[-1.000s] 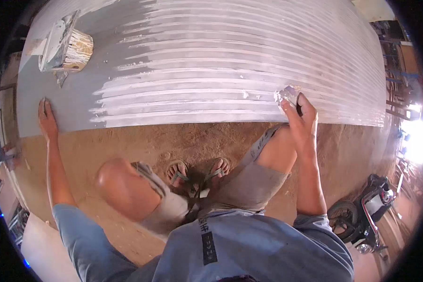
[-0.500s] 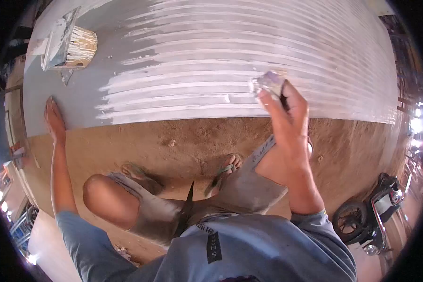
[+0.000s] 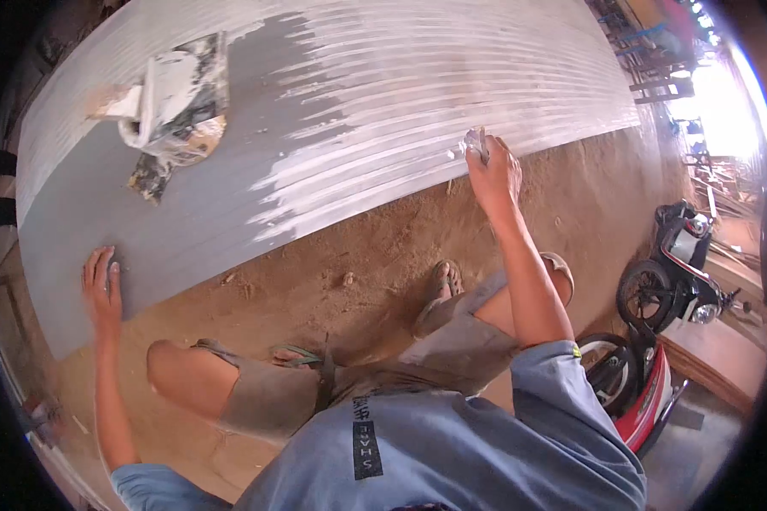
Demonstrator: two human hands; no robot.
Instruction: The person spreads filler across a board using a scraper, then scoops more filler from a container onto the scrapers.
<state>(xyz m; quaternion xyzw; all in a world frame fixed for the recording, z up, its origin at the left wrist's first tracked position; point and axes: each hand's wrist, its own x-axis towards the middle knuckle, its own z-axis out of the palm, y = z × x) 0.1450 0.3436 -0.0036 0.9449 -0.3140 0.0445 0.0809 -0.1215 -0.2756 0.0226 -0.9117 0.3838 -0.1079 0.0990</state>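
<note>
My right hand (image 3: 496,177) is closed around a small putty scraper (image 3: 475,140) smeared with white paste, over the front edge of a large grey panel (image 3: 222,200). White ridged streaks of paste (image 3: 418,111) cover much of the panel. My left hand (image 3: 102,285) lies with fingers extended on the bare grey part near the panel's left corner. Beyond it, a paste-smeared bucket (image 3: 200,140) stands on the panel with a flat board (image 3: 183,81) on top, carrying white paste. A stained flat piece (image 3: 151,177) sticks out beside the bucket.
Brown dirt floor (image 3: 349,298) lies between the panel and my sandalled feet. A motorcycle (image 3: 665,281) stands at the right, with a red-bodied one (image 3: 648,400) nearer me. Stacked wooden boards (image 3: 716,358) lie beside them.
The view has turned, so the panel now slants and more of the right side shows. My right hand with the scraper is nearer the panel's front edge. My left hand stays on the panel.
</note>
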